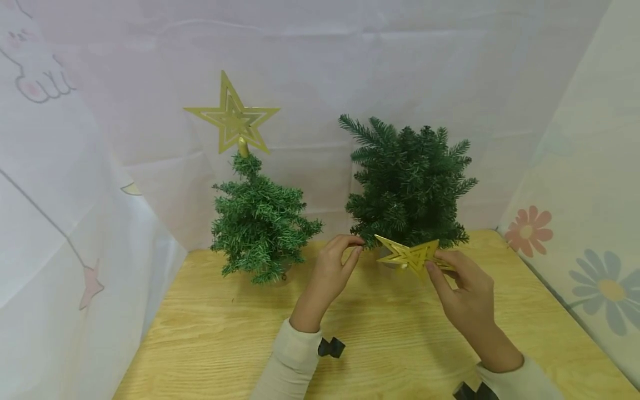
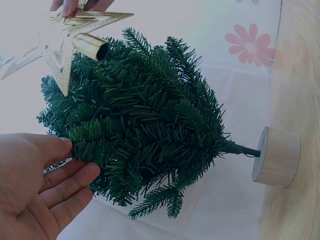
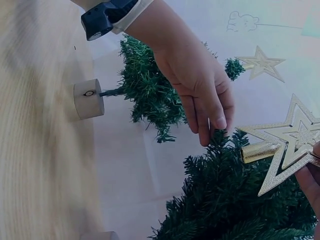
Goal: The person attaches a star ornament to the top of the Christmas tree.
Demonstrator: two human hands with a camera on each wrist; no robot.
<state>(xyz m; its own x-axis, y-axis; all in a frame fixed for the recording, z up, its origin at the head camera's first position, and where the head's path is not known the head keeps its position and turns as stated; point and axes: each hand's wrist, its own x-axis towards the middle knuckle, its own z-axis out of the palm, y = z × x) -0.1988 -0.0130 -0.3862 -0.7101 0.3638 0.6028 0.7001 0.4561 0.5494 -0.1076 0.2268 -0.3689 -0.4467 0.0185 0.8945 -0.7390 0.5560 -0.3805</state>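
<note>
My right hand [image 1: 465, 291] pinches a gold star tree topper [image 1: 407, 255] by one of its points. Its short hollow socket [image 2: 92, 46] shows in the left wrist view. The star hangs in front of a dark green small artificial Christmas tree [image 1: 407, 178] and its socket is apart from the branches. My left hand [image 1: 332, 272] is at the top of that tree, thumb and fingers touching the branch tips, loosely spread. To the left stands a second small Christmas tree [image 1: 262, 222], with another gold star topper [image 1: 232, 116] upright on its tip.
Both trees stand on a wooden table [image 1: 215, 333]; the darker tree's round pale wooden base [image 2: 277, 157] shows in the left wrist view. Behind hangs a pale cloth backdrop [image 1: 300, 72]. On the right it has printed flowers [image 1: 530, 230].
</note>
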